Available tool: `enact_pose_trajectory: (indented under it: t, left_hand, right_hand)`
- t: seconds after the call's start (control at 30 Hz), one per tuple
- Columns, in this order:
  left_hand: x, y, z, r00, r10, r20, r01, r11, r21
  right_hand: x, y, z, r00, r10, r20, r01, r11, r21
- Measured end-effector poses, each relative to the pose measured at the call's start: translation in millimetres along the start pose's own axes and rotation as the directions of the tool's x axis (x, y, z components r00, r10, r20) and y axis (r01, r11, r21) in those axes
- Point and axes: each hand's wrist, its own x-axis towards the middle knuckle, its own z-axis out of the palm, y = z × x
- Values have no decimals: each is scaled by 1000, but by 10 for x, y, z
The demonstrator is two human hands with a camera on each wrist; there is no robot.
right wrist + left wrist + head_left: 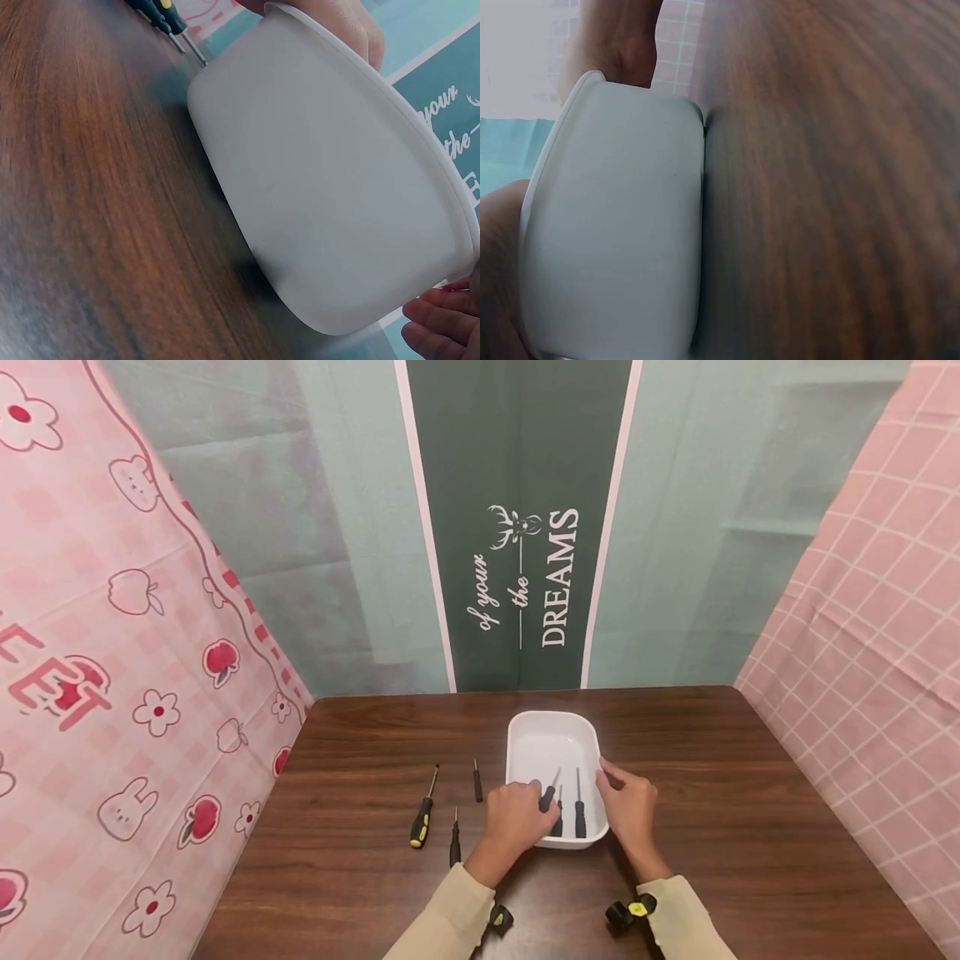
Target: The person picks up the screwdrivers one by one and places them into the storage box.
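Observation:
A white tray (pixel 553 735) stands in the middle of the brown table, and its outer wall (pixel 615 225) fills the left wrist view. My left hand (pixel 534 797) reaches over the tray's near left corner and pinches a black-handled screwdriver (pixel 549 792), tip pointing away. Two more black screwdrivers (pixel 579 808) lie inside the tray. My right hand (pixel 609 774) holds the tray's right rim, and its fingertips (pixel 431 322) show beside the tray wall (pixel 322 187) in the right wrist view.
Left of the tray lie a yellow-and-black screwdriver (pixel 423 817) and two small black ones (pixel 477 781), (pixel 454 842). Pink patterned cloths hang on both sides of the table (pixel 750 793). A green banner hangs behind it.

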Motion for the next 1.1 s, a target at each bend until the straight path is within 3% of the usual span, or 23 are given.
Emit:
enact_pose_trajectory:
  t: [1.1]
  left_hand:
    - [6,9,3,1000,25,-5,-25,997,77]
  right_hand:
    - [2,-30,-6,1000,6,-23,-7,1000,-25]
